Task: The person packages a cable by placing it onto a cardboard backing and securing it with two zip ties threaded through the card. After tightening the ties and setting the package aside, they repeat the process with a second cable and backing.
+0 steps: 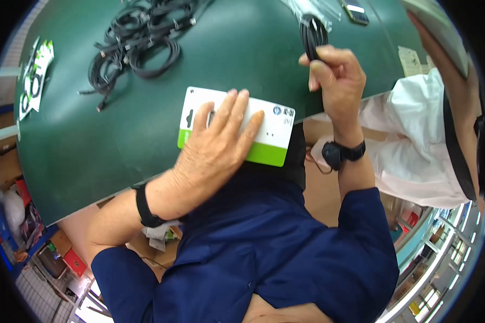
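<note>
So way off to the left of the left grip (213, 145) there's a white and green packet (45, 58) on the green table (91, 156), then a messy pile of black cables (153, 40), closer but still beyond that grip. The left grip itself is released, fingers laid flat over a white and green card (273, 134) right under it. Right grip (338, 75) has a black cable coil (312, 35) pinched, sticking out ahead, with clear plastic bags (306, 6) and a phone (355, 13) past it.
</note>
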Demonstrator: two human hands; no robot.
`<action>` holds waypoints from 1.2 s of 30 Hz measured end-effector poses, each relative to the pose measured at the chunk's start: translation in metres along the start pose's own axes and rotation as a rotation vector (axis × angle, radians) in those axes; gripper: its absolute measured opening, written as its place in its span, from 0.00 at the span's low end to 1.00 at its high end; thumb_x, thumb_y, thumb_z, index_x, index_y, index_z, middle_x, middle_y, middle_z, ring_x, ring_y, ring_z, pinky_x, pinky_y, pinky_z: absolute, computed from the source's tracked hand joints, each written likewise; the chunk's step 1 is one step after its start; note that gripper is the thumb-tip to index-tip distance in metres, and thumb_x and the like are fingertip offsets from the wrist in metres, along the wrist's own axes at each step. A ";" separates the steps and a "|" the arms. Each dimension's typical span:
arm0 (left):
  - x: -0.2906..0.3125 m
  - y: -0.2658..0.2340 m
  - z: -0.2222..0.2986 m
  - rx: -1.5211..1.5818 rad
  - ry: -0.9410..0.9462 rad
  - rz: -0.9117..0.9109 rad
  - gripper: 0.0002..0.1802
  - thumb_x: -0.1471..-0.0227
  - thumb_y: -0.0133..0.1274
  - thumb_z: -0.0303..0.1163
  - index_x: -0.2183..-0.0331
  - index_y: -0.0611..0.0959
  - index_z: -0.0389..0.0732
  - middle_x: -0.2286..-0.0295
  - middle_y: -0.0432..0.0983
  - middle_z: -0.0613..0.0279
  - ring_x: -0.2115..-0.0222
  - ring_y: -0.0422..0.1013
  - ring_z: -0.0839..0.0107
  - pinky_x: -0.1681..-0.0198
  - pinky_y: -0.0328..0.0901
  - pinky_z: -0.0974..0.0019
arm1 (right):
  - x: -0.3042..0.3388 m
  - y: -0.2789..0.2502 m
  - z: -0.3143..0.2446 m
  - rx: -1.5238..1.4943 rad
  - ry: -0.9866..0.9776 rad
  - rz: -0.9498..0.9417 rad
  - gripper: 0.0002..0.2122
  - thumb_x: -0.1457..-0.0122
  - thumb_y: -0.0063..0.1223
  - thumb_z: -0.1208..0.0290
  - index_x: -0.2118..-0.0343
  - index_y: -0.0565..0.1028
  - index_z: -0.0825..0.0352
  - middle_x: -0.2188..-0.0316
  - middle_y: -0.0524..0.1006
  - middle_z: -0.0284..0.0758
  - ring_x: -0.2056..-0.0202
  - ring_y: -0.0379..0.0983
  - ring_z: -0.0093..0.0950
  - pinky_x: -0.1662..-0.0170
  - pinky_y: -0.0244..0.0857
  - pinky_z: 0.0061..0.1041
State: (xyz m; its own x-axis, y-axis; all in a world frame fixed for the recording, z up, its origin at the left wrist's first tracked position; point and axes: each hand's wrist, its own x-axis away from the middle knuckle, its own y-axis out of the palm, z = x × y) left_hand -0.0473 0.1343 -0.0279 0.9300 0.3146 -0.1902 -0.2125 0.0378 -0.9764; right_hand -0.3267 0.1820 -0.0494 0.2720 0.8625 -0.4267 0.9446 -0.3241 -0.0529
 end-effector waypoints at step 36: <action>0.078 -0.048 0.008 1.160 -0.447 0.348 0.20 0.46 0.67 0.28 0.54 0.80 0.32 0.60 0.79 0.51 0.60 0.79 0.60 0.62 0.75 0.62 | -0.019 0.118 -0.036 0.273 -0.690 -0.212 0.18 0.48 0.72 0.83 0.56 0.77 0.67 0.67 0.82 0.44 0.72 0.80 0.32 0.71 0.74 0.26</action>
State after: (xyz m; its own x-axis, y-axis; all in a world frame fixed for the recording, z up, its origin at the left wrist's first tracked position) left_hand 0.0325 0.1646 0.0048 0.6411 0.7537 -0.1450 -0.7660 0.6167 -0.1811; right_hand -0.2141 0.1415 -0.0154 -0.1705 0.5085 -0.8440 0.8605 -0.3405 -0.3790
